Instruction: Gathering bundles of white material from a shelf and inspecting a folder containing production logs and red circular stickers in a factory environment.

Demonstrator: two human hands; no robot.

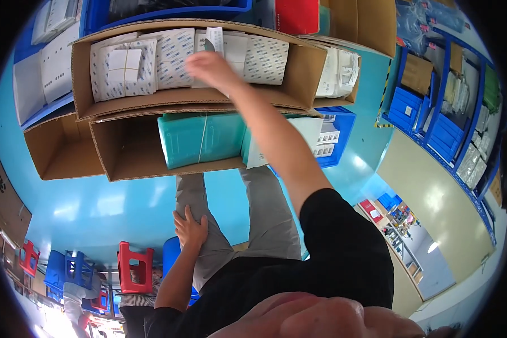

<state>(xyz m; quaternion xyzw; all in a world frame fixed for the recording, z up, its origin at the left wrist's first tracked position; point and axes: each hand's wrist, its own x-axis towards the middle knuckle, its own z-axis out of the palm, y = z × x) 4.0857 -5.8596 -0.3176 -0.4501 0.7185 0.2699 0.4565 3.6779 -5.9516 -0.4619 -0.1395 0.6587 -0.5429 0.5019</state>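
Note:
My right hand (211,69) reaches over the upper cardboard box (208,105). Its fingers are curled in and slightly blurred. At their tips is a small dark sliver (209,45), beside a white paper strip (215,38); what the fingers hold, if anything, I cannot make out. White sheets with small blue print (174,53) stand packed in that box. A bundle of small white cards (124,65), tied with a band, lies on them at the left. My left hand (191,228) rests on my left leg, its fingers apart and holding nothing.
Below, another cardboard box (127,141) holds banded green sheets (197,139). Blue bins (343,135) with white parts stand to the right, near a blue shelf rack (434,112). A red stool (135,267) stands at the lower left, and a person sits near it.

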